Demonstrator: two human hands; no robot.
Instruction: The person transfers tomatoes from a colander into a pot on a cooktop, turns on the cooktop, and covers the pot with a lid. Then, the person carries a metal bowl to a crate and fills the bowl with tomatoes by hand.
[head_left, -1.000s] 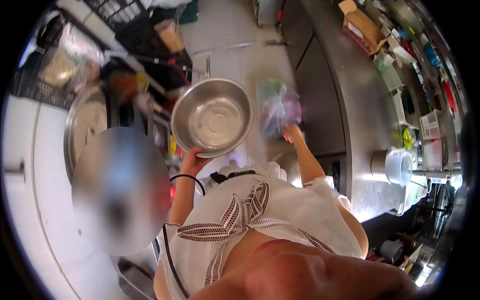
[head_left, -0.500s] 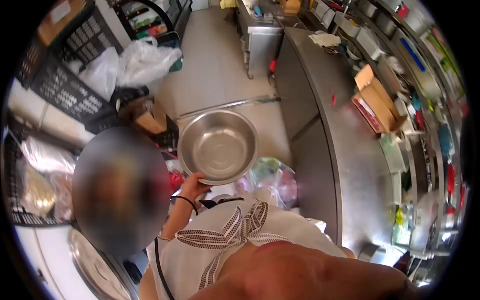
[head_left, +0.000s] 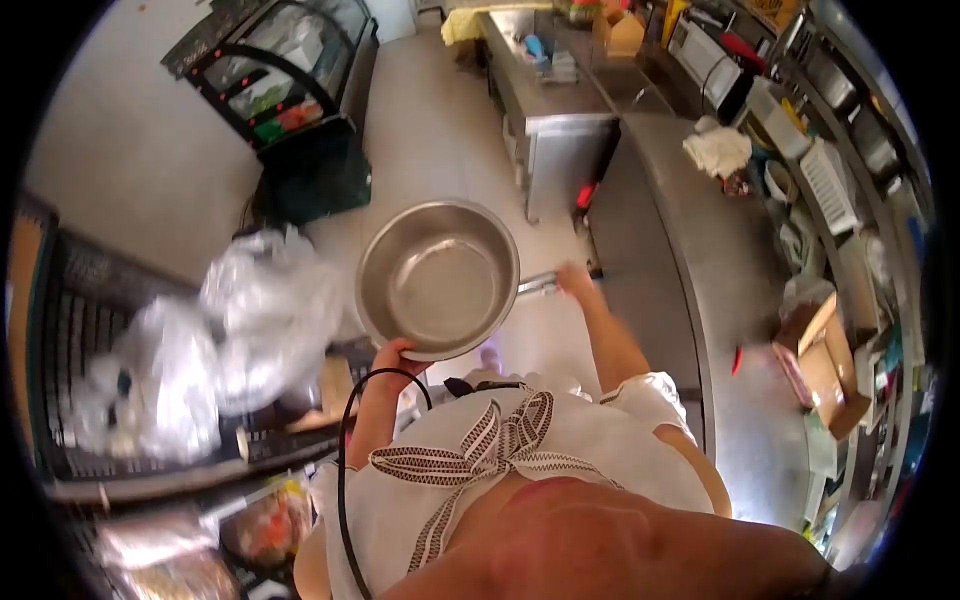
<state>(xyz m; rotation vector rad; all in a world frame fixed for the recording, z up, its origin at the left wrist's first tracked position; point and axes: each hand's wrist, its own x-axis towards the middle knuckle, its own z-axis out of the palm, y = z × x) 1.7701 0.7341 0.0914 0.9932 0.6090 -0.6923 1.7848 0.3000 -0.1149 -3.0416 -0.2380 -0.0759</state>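
A wide stainless steel basin [head_left: 386,285] is held out in front of my body, its open top facing up, with nothing visible inside. My left hand [head_left: 398,360] grips its near-left rim, the thumb over the edge and the other fingers hidden below. To the right of the basin, apart from it, my right hand [head_left: 576,280] reaches forward beside the steel counter's cabinet front [head_left: 640,250]. Motion smears its fingers, so their hold is unclear. A thin metal strip [head_left: 538,284] shows between the basin and that hand.
Clear plastic bags [head_left: 265,320] lie on black crates [head_left: 110,280] at my left. A glass display case [head_left: 290,70] stands beyond them. On the right, the steel counter [head_left: 715,260] bears a cardboard box [head_left: 825,365] and a cloth [head_left: 718,150]. Pale floor [head_left: 425,120] stretches ahead.
My view has moved forward and turned, bringing the bags and display case nearer. My right hand has come into view at the right. My left hand still holds the basin.
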